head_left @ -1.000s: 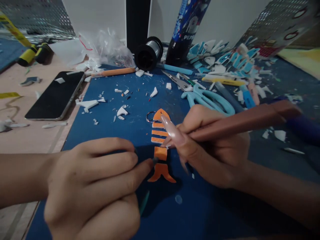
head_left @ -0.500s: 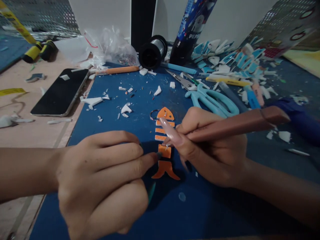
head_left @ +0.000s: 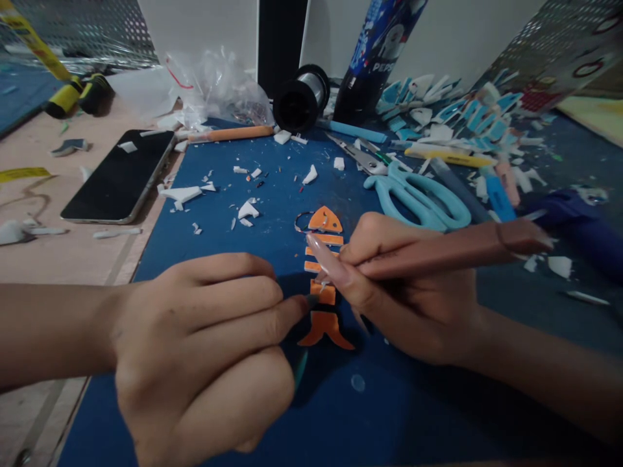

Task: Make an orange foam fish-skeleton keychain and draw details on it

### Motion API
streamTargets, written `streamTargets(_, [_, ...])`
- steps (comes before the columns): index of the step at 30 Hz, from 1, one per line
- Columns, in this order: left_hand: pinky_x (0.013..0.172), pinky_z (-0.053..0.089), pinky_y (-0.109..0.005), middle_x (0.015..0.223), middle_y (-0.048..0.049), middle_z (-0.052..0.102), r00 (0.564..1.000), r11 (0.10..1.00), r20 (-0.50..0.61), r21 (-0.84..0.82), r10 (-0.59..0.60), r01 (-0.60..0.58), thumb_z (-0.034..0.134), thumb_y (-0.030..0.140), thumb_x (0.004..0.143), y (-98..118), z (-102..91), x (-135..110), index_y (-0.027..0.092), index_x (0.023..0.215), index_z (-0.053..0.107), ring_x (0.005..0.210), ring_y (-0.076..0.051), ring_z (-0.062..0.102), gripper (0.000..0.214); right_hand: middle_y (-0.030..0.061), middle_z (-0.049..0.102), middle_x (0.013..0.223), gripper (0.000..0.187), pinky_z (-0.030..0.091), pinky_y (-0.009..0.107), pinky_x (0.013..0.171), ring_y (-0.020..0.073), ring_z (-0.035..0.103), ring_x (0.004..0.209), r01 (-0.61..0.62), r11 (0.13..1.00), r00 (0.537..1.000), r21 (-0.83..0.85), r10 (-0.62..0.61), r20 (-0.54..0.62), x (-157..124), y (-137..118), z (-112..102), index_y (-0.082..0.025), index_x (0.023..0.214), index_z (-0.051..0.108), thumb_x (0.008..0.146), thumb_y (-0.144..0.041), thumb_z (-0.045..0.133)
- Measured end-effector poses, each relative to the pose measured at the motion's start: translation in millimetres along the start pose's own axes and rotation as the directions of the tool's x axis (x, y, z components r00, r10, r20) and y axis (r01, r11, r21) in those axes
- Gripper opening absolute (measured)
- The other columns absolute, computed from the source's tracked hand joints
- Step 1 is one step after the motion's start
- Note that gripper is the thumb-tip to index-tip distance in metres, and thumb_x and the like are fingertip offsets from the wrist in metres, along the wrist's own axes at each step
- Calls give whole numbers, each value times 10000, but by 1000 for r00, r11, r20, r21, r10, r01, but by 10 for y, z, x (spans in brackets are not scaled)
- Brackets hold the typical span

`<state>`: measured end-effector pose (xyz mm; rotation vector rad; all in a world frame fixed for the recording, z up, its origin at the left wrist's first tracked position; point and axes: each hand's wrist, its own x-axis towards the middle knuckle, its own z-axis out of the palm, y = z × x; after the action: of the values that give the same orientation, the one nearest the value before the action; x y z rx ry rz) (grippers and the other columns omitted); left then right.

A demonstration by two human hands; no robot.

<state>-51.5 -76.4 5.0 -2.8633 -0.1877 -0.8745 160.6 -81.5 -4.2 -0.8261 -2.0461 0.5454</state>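
Note:
Orange pieces shaped like a fish skeleton lie in a column on the blue mat: a head with holes, several thin strips, a square piece and a forked tail. My left hand is closed, fingers curled, with one fingertip pressing on the square piece's left edge. My right hand grips a brown marker like a pen, its tip low over the square piece; whether the tip touches cannot be told. A thin wire loop lies beside the head.
Light-blue-handled scissors lie behind my right hand. A phone rests at left. Farther back are a black spool, a Pepsi bottle, a plastic bag, an orange marker and a pile of blue-white scraps. White scraps litter the mat.
The marker and my right hand have shifted slightly over the square piece. My left fingertip stays on that piece. The whole view has moved a little.

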Motion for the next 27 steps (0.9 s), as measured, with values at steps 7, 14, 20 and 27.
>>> streamTargets(7, [692, 576, -344, 795, -79, 746, 997, 997, 16, -31, -73, 74, 462, 122, 793, 34, 22, -10, 173, 551, 509, 762, -187, 687, 252, -40, 460, 569, 290, 368, 192, 448, 53, 432, 524, -2, 1000, 1000, -24, 1, -5, 7, -34, -17, -179, 613, 456, 858, -42, 528])
streamTargets(14, [720, 569, -349, 822, -67, 743, 994, 995, 52, -33, -97, 99, 430, 95, 824, 32, 3, -3, 169, 598, 548, 829, -192, 681, 265, -57, 398, 603, 258, 301, 195, 384, 21, 370, 458, -48, 999, 999, 20, 48, -11, -35, -55, -40, -180, 659, 444, 849, -25, 526])
streamTargets(20, [740, 572, -351, 842, -69, 737, 991, 990, 49, -65, -123, 126, 444, 78, 791, 47, -5, -21, 171, 596, 556, 845, -193, 676, 244, -66, 397, 577, 268, 286, 182, 378, 8, 357, 450, -69, 997, 998, 24, 69, 1, -27, -53, -33, -167, 631, 433, 848, -64, 551])
streamTargets(27, [663, 587, -343, 742, -82, 727, 999, 997, -16, -65, -30, 29, 429, 108, 809, -5, 42, -15, 169, 550, 522, 763, -192, 687, 282, -53, 459, 588, 241, 330, 169, 409, 20, 415, 486, -74, 996, 997, 52, 72, 22, -9, -39, -12, -164, 651, 486, 847, -35, 541])
